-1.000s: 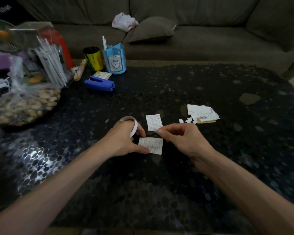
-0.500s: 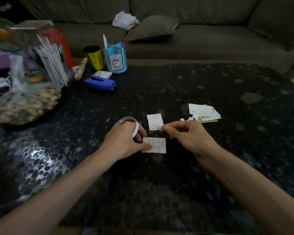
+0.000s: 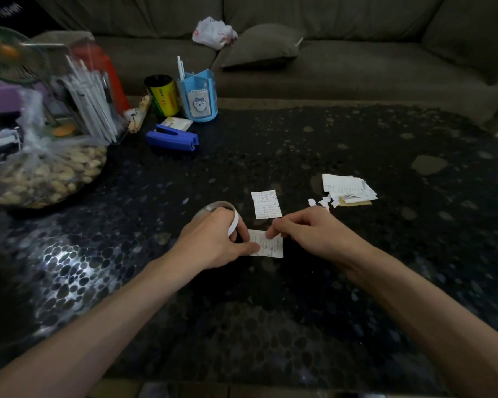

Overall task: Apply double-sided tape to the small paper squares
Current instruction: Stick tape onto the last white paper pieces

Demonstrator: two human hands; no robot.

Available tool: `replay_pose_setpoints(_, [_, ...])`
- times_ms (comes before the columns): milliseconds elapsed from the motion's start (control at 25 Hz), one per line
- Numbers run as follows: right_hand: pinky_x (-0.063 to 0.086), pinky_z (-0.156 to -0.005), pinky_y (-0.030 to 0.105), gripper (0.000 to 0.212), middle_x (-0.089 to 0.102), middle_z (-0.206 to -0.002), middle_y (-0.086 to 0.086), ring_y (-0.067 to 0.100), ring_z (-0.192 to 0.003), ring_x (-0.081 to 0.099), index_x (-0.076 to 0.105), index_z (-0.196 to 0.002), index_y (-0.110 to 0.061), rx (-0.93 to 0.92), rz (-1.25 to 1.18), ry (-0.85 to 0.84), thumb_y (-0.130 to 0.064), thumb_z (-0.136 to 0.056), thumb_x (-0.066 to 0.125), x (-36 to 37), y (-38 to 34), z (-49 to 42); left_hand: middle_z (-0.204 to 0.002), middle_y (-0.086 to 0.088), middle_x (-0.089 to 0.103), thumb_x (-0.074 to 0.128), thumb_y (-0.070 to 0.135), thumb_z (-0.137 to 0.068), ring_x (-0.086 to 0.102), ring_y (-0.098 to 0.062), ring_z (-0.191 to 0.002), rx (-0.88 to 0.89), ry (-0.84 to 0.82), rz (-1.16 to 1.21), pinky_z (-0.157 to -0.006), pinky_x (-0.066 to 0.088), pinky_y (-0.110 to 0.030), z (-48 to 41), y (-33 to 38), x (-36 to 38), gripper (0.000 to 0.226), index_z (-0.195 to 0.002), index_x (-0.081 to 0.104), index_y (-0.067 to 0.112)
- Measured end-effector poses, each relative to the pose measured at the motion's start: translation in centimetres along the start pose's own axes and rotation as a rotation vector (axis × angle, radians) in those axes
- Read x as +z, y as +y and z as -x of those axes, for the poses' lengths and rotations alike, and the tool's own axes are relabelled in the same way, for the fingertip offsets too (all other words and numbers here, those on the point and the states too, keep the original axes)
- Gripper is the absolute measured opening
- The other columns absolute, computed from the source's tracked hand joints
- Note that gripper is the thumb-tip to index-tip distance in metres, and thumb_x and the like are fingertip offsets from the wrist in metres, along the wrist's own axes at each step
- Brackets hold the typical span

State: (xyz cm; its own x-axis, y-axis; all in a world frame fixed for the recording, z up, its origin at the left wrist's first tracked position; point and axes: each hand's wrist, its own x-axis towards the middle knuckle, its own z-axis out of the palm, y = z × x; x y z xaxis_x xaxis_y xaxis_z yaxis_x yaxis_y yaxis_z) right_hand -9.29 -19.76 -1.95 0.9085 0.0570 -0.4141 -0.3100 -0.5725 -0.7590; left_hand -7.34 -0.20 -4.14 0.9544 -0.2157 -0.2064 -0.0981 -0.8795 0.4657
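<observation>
Paper square [image 3: 271, 249] — fingertip-pinched by left hand [image 3: 213, 242], right hand [image 3: 311, 232].

Dim room, white glare on the glossy pebbled table [image 3: 69, 268] near left, fan [image 3: 9, 53] and bag of nuts [image 3: 46, 173] blurred far left, wide-angle bending at edges, grainy shadows

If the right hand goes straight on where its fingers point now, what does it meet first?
Most likely the left hand, which touches the near paper square just ahead; the tape roll lies close behind, though depth is unclear.
</observation>
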Motion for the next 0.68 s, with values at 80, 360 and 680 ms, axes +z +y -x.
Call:
replay_pose_setpoints(80, [0.045, -0.079, 0.022, 0.029, 0.067, -0.103, -0.015, 0.002, -0.094, 0.061, 0.084, -0.092, -0.030, -0.014, 0.036, 0.011, -0.040, -0.104, 0.060, 0.37, -0.12, -0.02, -0.082, 0.010, 0.067, 0.083, 0.040, -0.084, 0.064, -0.005, -0.076, -0.008, -0.048, 0.093, -0.069, 0.054, -0.031, -0.15, -0.18, -0.45, 0.012, -0.086, 0.074, 0.032])
replay_pose_setpoints(360, [0.034, -0.057, 0.018, 0.029, 0.060, -0.072, -0.012, -0.005, -0.043, 0.050, 0.083, -0.097, -0.028, -0.047, 0.097, 0.000, -0.039, -0.106, 0.059, 0.65, -0.07, -0.04, -0.078, 0.009, 0.071, 0.084, 0.025, -0.085, 0.065, -0.005, -0.069, -0.027, -0.112, 0.207, -0.063, 0.046, -0.023, -0.48, -0.67, -0.85, 0.013, -0.091, 0.075, 0.032])
replay_pose_setpoints(680, [0.035, -0.050, 0.015, 0.025, 0.064, -0.065, -0.009, -0.003, -0.040, 0.048, 0.085, -0.094, -0.031, -0.096, 0.143, 0.036, -0.039, -0.103, 0.063, 0.77, 0.71, -0.48, -0.074, 0.008, 0.069, 0.088, 0.033, -0.080, 0.063, -0.003, -0.064, -0.007, -0.106, 0.239, -0.062, 0.045, -0.021, -0.57, -0.68, -0.80, 0.018, -0.091, 0.075, 0.030])
